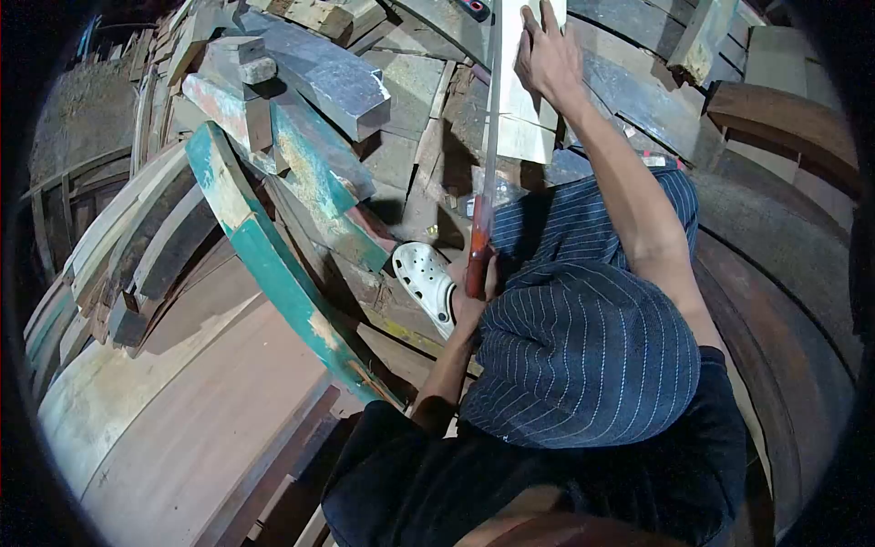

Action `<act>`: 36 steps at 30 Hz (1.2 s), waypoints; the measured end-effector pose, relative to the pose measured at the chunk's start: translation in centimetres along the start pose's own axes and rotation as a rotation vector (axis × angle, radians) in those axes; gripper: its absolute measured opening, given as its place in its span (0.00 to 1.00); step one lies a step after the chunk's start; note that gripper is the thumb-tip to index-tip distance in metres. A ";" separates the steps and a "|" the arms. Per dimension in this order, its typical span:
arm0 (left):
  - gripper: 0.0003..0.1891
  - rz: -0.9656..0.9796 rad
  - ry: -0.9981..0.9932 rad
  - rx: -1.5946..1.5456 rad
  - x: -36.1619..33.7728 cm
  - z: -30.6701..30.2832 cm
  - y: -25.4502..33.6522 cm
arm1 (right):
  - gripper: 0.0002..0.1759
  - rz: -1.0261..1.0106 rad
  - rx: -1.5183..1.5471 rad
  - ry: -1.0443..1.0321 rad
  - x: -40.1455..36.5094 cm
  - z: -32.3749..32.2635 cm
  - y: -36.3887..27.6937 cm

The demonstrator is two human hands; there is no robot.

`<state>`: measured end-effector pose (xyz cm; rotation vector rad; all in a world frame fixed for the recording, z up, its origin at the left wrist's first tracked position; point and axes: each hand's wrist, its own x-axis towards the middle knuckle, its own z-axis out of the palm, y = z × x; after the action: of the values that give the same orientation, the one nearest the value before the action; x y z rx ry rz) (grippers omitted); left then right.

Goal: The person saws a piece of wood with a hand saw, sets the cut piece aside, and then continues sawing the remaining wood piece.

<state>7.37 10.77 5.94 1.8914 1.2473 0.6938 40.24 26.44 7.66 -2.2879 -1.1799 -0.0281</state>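
Observation:
My left hand [479,281] is closed around the orange-brown handle of a long, thin-bladed tool that looks like a hand saw [490,155]. Its blade points away from me, nearly edge-on, and I cannot make out teeth. The blade runs along the left edge of a pale wooden board [519,128]. On that board lies my right hand [554,64], fingers stretched out and apart, pressing from above. A dark line crosses the board below this hand. My striped trouser leg is close beside the board's near end.
A white clog [425,281] is on my foot, left of the handle. Left of it stretches a green-painted timber [273,260], with stacked wood blocks [324,77] beyond. A large pale panel [200,410] lies at lower left. Brown planks [784,128] are at right.

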 end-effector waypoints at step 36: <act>0.08 0.084 0.014 -0.001 2.7 -0.3 1.0 | 0.26 -0.068 -0.083 0.091 -0.2 2.4 1.6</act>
<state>8.66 13.08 7.01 1.9503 1.1812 0.7526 40.77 26.77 4.85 -2.2907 -1.2293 -0.2082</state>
